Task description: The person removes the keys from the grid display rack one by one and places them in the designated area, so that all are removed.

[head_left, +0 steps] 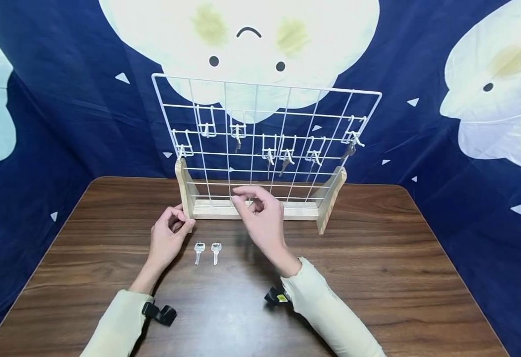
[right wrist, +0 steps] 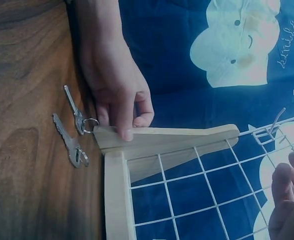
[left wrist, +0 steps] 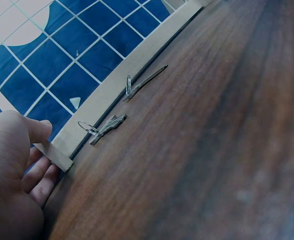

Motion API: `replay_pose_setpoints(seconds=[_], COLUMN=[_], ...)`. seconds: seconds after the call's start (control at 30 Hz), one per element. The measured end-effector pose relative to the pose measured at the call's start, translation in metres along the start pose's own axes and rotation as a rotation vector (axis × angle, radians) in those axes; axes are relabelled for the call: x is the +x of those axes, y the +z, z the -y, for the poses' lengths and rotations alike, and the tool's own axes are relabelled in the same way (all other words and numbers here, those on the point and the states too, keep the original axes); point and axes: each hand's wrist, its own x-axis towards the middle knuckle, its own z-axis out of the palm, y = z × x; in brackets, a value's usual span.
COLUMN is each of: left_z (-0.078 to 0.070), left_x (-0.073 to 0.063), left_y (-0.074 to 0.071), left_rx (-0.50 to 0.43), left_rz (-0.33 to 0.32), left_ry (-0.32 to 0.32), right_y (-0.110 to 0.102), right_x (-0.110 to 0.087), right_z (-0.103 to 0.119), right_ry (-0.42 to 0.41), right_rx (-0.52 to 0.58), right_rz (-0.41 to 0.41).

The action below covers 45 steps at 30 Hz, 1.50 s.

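My left hand point(head_left: 167, 237) pinches the front foot of the rack's left wooden side panel point(right wrist: 151, 140), thumb on the near side and fingers on the other. Two silver keys point(head_left: 199, 253) with small rings lie side by side on the table just right of that hand. In front of the white wire grid rack point(head_left: 260, 191), my right hand point(head_left: 264, 218) hovers above the wooden base, fingers loosely bent and nothing visible in them. Higher on the grid, several keys hang from white hooks, among them one key point(head_left: 238, 144) on an upper hook.
Two hooks at the grid's left, an upper hook point(head_left: 207, 130) and a lower hook point(head_left: 183, 150), show no key. The rack's right side panel point(head_left: 332, 201) stands on the brown wood table point(head_left: 376, 277). Behind hangs a dark blue cloth point(head_left: 86, 99) with white clouds.
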Motion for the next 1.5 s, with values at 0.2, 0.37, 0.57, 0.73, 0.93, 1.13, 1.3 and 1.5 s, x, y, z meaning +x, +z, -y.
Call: replay_pose_setpoints(seconds=[0.2,0.37,0.57,0.73,0.93,1.13,1.3,1.5], left_z=[0.0,0.001,0.0,-0.001,0.002,0.003,0.003,0.003], left_x=[0.0,0.0,0.0,-0.001,0.0,0.001,0.001,0.0], left_y=[-0.001,-0.002,-0.001,-0.002,-0.002,-0.002,-0.003,-0.003], left_rx=[0.017,0.022,0.017,0.024,0.026,0.025,0.028,0.029], left_rz=[-0.001,0.0,-0.002,-0.002,0.003,0.004,0.004,0.005], left_ry=[0.0,0.003,-0.002,-0.001,0.004,0.01,0.01,0.01], right_y=[-0.001,0.0,0.004,0.01,0.014,0.017,0.019,0.02], right_x=[0.006,0.013,0.021,0.027,0.033,0.041,0.049,0.056], right_z=[0.006,0.015,0.028,0.036,0.044,0.048,0.049,0.051], right_ry=[-0.035,-0.05,-0.039,-0.033,0.0,0.008,0.002,0.006], right_rx=[0.02,0.02,0.041,-0.014,-0.038,-0.024,-0.009,-0.012], right_rz=[-0.037,-0.043,-0.027,-0.024,-0.035,-0.039,-0.031,-0.033])
